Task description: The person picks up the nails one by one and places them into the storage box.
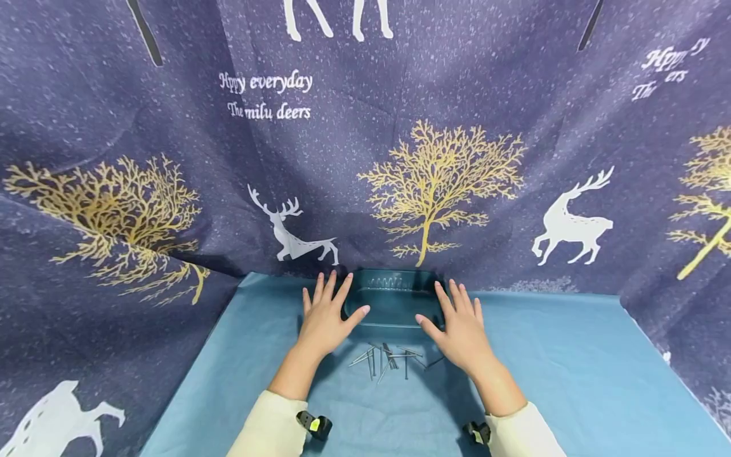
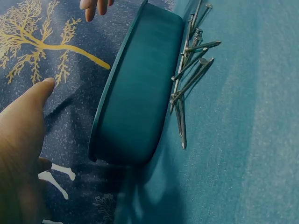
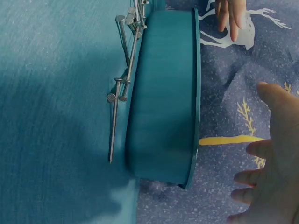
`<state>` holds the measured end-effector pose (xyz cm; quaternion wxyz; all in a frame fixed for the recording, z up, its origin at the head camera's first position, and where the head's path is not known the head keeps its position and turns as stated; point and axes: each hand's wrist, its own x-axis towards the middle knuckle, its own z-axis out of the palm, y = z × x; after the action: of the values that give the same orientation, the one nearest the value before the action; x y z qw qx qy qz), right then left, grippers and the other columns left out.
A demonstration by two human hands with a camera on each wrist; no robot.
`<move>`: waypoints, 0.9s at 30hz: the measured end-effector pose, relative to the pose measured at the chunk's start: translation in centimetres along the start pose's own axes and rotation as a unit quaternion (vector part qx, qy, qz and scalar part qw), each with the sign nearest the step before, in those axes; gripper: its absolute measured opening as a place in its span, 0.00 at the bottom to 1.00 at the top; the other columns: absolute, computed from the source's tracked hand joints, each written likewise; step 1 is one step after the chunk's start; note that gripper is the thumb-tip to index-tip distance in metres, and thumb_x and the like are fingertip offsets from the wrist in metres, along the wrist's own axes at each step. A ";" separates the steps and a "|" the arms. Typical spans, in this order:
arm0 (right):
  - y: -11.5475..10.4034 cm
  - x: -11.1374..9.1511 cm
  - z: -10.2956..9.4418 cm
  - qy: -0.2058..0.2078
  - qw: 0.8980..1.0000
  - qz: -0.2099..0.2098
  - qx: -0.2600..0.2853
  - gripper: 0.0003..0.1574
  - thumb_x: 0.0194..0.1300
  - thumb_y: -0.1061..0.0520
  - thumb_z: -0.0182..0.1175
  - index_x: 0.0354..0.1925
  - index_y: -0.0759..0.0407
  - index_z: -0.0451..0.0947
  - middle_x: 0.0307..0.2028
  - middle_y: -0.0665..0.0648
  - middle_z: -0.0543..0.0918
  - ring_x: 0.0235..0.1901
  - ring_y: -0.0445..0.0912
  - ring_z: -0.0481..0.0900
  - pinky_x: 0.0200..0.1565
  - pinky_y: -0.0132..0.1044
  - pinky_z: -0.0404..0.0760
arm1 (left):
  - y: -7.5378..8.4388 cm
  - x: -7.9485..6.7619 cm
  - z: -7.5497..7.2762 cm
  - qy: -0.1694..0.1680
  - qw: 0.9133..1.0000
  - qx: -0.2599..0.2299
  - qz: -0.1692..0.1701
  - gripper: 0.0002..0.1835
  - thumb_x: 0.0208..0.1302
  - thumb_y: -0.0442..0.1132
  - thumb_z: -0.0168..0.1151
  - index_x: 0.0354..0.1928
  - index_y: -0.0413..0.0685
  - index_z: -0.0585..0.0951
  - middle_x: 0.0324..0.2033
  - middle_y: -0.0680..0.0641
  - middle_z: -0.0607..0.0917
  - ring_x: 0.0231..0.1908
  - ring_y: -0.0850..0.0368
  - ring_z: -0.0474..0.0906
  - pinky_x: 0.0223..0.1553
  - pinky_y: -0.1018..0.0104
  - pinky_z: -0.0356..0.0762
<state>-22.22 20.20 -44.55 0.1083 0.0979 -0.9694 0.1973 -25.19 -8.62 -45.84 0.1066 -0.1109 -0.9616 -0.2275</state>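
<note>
A dark teal plastic tray (image 1: 394, 309) with a raised rim stands at the back of the table. Several long metal nails (image 1: 391, 357) lie in a loose, criss-crossed pile just in front of it. My left hand (image 1: 324, 324) is over the tray's left end, fingers spread and thumb out. Over the right end is my right hand (image 1: 464, 333), also with spread fingers. Both wrist views show a gap between the thumb and the tray's outer wall (image 2: 135, 84), and neither hand holds anything. In the right wrist view, one nail (image 3: 113, 130) points away from the pile.
A light blue cloth (image 1: 548, 355) covers the table. Right behind the tray hangs a dark blue curtain (image 1: 354, 158) printed with deer and golden trees. Black straps with small devices (image 1: 321, 426) sit at both wrists, by the pale sleeves.
</note>
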 end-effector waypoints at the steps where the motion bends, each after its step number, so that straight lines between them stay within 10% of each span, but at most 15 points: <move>1: 0.0 0.0 0.0 0.001 1.000 0.000 0.002 0.56 0.69 0.25 0.51 0.81 0.50 0.48 0.80 0.67 0.49 0.79 0.65 0.42 0.73 0.71 0.41 | 0.1 0.0 -0.1 0.002 1.000 -0.006 0.000 0.45 0.66 0.75 0.47 0.80 0.74 0.46 0.81 0.44 0.49 0.81 0.42 0.32 0.74 0.27 0.32; 27: 1.0 0.1 1.0 0.010 0.996 0.039 0.078 0.54 0.74 0.30 0.48 0.81 0.57 0.42 0.78 0.70 0.52 0.74 0.70 0.56 0.69 0.70 0.60 | -0.9 -0.7 0.4 -0.025 0.989 -0.142 -0.020 0.43 0.69 0.68 0.54 0.80 0.69 0.52 0.78 0.42 0.57 0.77 0.36 0.53 0.69 0.30 0.60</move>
<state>-22.74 20.66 -45.79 0.1024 0.0660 -0.9531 0.2771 -24.80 -9.33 -46.73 0.0614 -0.1114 -0.9240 -0.3606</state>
